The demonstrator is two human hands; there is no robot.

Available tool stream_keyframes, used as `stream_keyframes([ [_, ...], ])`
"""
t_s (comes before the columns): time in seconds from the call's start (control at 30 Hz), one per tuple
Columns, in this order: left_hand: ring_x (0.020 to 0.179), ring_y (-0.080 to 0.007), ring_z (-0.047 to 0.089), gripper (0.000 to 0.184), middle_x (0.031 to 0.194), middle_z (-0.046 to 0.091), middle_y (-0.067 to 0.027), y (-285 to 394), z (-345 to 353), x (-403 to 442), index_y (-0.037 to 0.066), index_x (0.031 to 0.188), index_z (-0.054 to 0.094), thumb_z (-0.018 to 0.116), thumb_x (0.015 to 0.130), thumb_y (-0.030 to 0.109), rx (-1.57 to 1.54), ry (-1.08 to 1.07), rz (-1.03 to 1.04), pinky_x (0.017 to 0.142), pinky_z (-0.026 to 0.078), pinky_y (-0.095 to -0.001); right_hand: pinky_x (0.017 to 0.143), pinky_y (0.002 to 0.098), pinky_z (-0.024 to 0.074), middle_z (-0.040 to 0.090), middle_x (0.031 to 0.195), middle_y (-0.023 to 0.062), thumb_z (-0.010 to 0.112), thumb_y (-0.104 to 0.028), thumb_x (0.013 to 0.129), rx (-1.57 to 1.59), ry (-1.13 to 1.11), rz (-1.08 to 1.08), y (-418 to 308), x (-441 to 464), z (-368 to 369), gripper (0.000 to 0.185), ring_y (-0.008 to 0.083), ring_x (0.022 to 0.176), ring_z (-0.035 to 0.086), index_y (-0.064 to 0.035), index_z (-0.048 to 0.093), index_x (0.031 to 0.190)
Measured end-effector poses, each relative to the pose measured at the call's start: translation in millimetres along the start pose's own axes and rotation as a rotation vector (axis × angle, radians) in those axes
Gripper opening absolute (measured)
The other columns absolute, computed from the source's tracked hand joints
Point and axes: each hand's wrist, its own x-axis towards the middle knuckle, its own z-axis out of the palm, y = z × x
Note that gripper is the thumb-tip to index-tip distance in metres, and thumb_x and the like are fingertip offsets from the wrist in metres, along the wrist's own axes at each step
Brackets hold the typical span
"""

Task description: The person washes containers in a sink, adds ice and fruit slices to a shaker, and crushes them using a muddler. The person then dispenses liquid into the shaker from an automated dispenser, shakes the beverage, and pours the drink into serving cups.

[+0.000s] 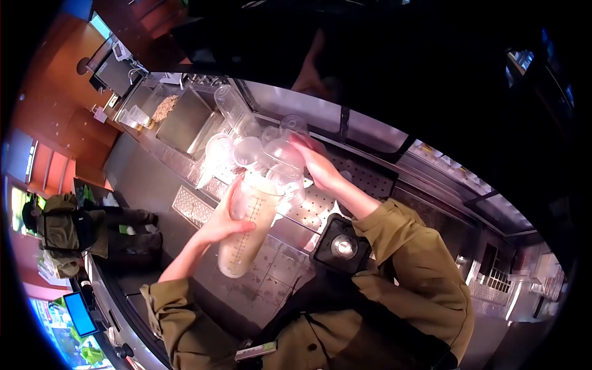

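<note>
In the head view my left hand (225, 222) is wrapped round a tall clear measuring cup (250, 225) with printed graduation marks. Pale, creamy contents show inside it, and it tilts over the floor in front of me. My right hand (314, 161) has its fingers on a clear plastic container (285, 155) above the counter; glare hides its exact kind and edges. Several other clear cups and containers crowd around it, among them a tall clear jug (233, 105) lying at a slant. A round white-looking cup (248, 151) sits just left of the container.
A black blender-like base (341, 243) with a round metal centre stands below my right forearm. Perforated drain trays (317, 200) line the counter. A steel basin (182, 123) and two cups (137, 115) are farther left. A person (80, 231) with a backpack stands at far left.
</note>
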Motion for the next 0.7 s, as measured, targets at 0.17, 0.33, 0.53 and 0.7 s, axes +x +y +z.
stream_keyframes([
  [0.17, 0.133, -0.0242, 0.017, 0.104, 0.142, 0.018, -0.0182, 12, -8, 11, 0.000, 0.139, 0.012, 0.077, 0.059, 0.017, 0.173, -0.109, -0.087, 0.107, 0.015, -0.0329, 0.095, 0.0274, 0.0339, 0.048, 0.122, 0.0138, 0.048, -0.024, 0.090, 0.009, 0.028, 0.019, 24, -4, -14, 0.042, 0.0178, 0.111, 0.046, 0.0033, 0.041, 0.121],
  [0.33, 0.131, -0.0250, 0.022, 0.102, 0.140, 0.024, -0.0196, 18, -13, 15, 0.001, 0.139, 0.013, 0.076, 0.061, 0.018, 0.289, -0.162, -0.073, 0.106, 0.018, -0.0331, 0.095, 0.0295, 0.0329, 0.047, 0.122, 0.0165, 0.046, -0.037, 0.091, -0.029, 0.028, 0.158, 17, -1, -17, 0.051, 0.0200, 0.112, 0.044, 0.0042, 0.040, 0.121],
  [0.53, 0.130, -0.0254, 0.025, 0.101, 0.138, 0.028, -0.0198, 23, -15, 16, 0.003, 0.139, 0.014, 0.076, 0.062, 0.021, 0.342, -0.191, -0.098, 0.105, 0.021, -0.0335, 0.094, 0.0311, 0.0335, 0.048, 0.122, 0.0168, 0.046, -0.042, 0.091, -0.048, 0.014, 0.110, 14, -1, -17, 0.055, 0.0203, 0.110, 0.045, 0.0053, 0.040, 0.119],
  [0.7, 0.130, -0.0256, 0.025, 0.101, 0.139, 0.027, -0.0202, 26, -20, 18, 0.003, 0.139, 0.014, 0.076, 0.062, 0.023, 0.405, -0.211, -0.090, 0.105, 0.020, -0.0335, 0.093, 0.0309, 0.0339, 0.051, 0.118, 0.0163, 0.046, -0.043, 0.090, -0.118, 0.069, 0.078, 13, -2, -15, 0.056, 0.0203, 0.107, 0.047, 0.0059, 0.043, 0.117],
])
